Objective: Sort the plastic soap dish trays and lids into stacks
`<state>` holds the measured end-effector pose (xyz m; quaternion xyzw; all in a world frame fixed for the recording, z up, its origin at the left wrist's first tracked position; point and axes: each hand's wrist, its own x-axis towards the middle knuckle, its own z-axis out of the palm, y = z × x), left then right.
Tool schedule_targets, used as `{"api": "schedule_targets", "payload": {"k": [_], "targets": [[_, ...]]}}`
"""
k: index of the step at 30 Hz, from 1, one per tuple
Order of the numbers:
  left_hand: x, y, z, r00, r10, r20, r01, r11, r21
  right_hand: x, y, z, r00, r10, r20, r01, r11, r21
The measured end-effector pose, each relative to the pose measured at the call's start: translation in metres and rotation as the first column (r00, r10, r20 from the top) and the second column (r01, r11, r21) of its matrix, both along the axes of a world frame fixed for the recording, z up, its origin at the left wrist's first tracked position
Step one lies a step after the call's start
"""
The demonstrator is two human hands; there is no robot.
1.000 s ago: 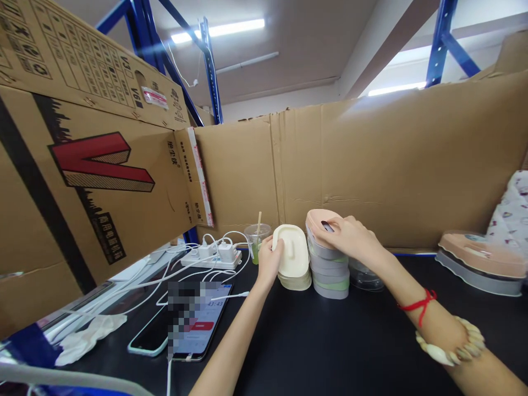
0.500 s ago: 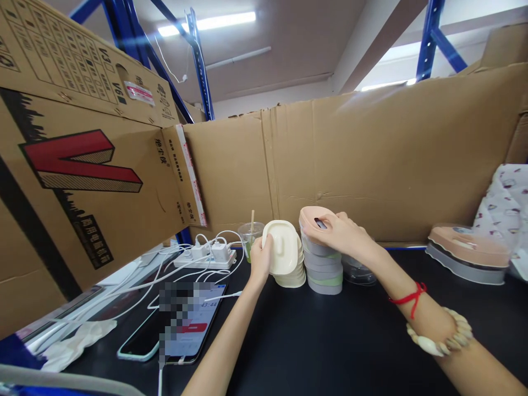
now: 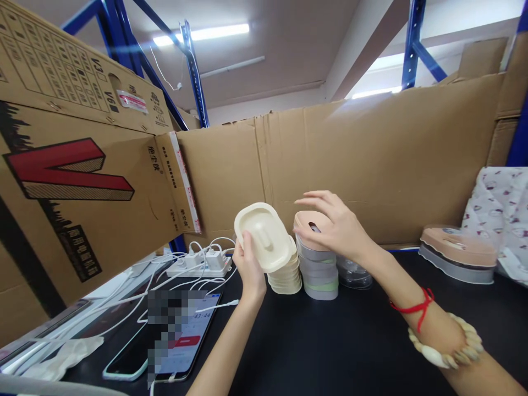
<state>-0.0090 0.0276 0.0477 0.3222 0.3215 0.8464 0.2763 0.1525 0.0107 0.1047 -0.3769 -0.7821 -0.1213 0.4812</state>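
My left hand [image 3: 251,269] grips a cream plastic lid [image 3: 264,234] by its lower left edge, thumb on the face; the lid has a raised bar in its middle. Just behind and below it stands a stack of similar cream pieces [image 3: 285,279]. To the right rises a second stack, of grey and pale green pieces [image 3: 319,275], topped by a peach-pink piece [image 3: 310,224] with a dark slot. Over that top piece hovers my right hand [image 3: 336,223], fingers apart, with nothing seen in it. Whether its thumb touches the piece I cannot tell.
Clear plastic containers [image 3: 353,272] sit right of the stacks. Farther right lies a peach and grey case [image 3: 457,250]. On the left are a power strip [image 3: 200,265] with white cables and two phones [image 3: 185,335]. A cardboard wall [image 3: 371,165] closes off the back.
My left hand has lifted a cream lid off the front of its stack, leftward and tilted. My right hand has opened and risen off the peach-pink top piece.
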Motion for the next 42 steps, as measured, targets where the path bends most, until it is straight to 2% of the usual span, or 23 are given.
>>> {"api": "schedule_targets", "payload": {"k": [2, 3, 6, 11, 14, 17, 20, 24, 28, 32, 35, 38, 39, 42], "targets": [[0.003, -0.010, 0.007, 0.991, -0.112, 0.074, 0.110, 0.993, 0.035, -0.003, -0.006, -0.001, 0.964, 0.202, 0.172, -0.219, 0.972, 0.089], [0.004, -0.013, 0.010, 0.981, -0.171, 0.097, 0.169, 0.985, 0.029, -0.005, -0.009, -0.001, 0.939, 0.254, 0.233, -0.281, 0.955, 0.092], [0.005, -0.019, 0.015, 0.935, -0.330, 0.127, 0.333, 0.943, -0.008, -0.009, -0.013, -0.004, 0.910, 0.301, 0.285, -0.341, 0.935, 0.101], [0.002, -0.019, 0.020, 0.873, -0.451, 0.183, 0.464, 0.886, -0.028, -0.015, -0.014, -0.007, 0.894, 0.255, 0.368, -0.338, 0.924, 0.181], [-0.002, -0.019, 0.023, 0.838, -0.510, 0.193, 0.529, 0.847, -0.059, -0.020, -0.015, -0.007, 0.887, 0.148, 0.438, -0.306, 0.898, 0.316], [-0.006, -0.018, 0.022, 0.811, -0.569, 0.135, 0.578, 0.815, -0.036, -0.022, -0.014, -0.008, 0.904, 0.094, 0.418, -0.285, 0.859, 0.424], [-0.009, -0.014, 0.018, 0.835, -0.551, -0.001, 0.550, 0.834, 0.036, -0.023, -0.005, -0.012, 0.944, 0.079, 0.321, -0.227, 0.861, 0.455], [-0.010, -0.008, 0.012, 0.848, -0.498, -0.183, 0.510, 0.860, 0.026, -0.025, 0.007, -0.018, 0.959, 0.030, 0.283, -0.171, 0.854, 0.491], [-0.014, -0.002, 0.008, 0.885, -0.432, -0.174, 0.439, 0.899, -0.003, -0.019, 0.008, -0.013, 0.966, -0.037, 0.255, -0.093, 0.874, 0.477], [-0.014, 0.005, 0.002, 0.891, -0.441, -0.112, 0.427, 0.895, -0.125, 0.000, -0.001, 0.004, 0.990, -0.117, 0.084, 0.070, 0.900, 0.431], [-0.011, 0.009, -0.004, 0.881, -0.467, -0.076, 0.445, 0.872, -0.204, 0.026, -0.006, 0.019, 0.977, -0.195, -0.090, 0.215, 0.909, 0.357], [-0.009, 0.012, -0.008, 0.885, -0.456, -0.092, 0.419, 0.869, -0.264, 0.068, -0.004, 0.030, 0.924, -0.277, -0.265, 0.342, 0.907, 0.244], [-0.009, 0.012, -0.009, 0.890, -0.444, -0.103, 0.402, 0.871, -0.281, 0.086, -0.002, 0.031, 0.889, -0.331, -0.317, 0.402, 0.895, 0.192], [-0.008, 0.013, -0.009, 0.893, -0.424, -0.149, 0.355, 0.869, -0.345, 0.147, 0.007, 0.024, 0.754, -0.536, -0.379, 0.601, 0.796, 0.070]]}}
